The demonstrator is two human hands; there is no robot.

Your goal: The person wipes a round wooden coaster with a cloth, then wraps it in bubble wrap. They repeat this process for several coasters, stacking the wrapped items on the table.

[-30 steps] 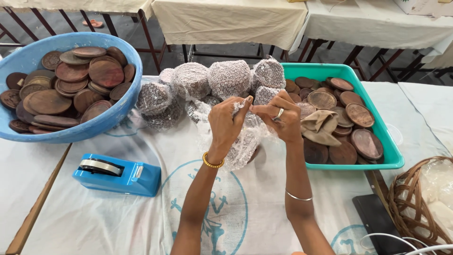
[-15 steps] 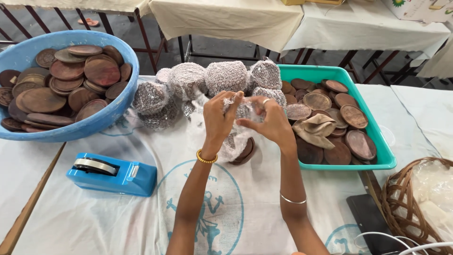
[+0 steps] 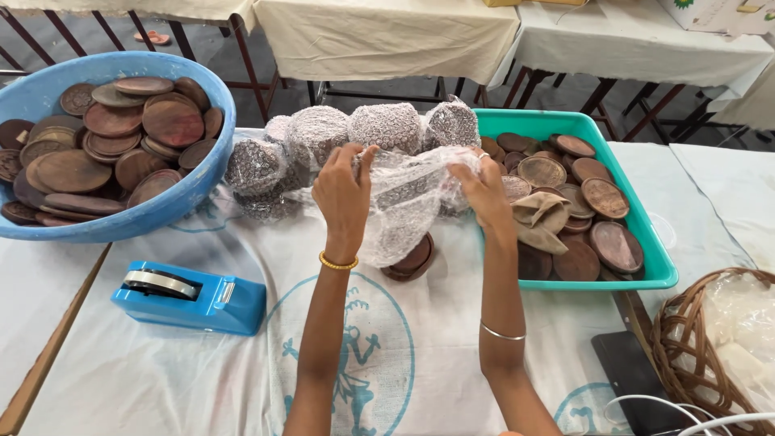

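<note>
Hands at the middle of the table (image 3: 161, 371): left hand (image 3: 343, 194) and right hand (image 3: 484, 190) each have a closed grip on a sheet of bubble wrap (image 3: 404, 206), stretched between them over a stack of brown discs (image 3: 412, 260); wrapped bundles (image 3: 383, 129) sit just behind the stack; blue bowl (image 3: 161, 214) left of it, green tray (image 3: 646, 266) right, tape dispenser (image 3: 190, 295) in front to the left.

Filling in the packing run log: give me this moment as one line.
left hand: grips bubble wrap | right hand: grips bubble wrap | wooden discs: partly wrapped, on table | tape dispenser: untouched
</note>
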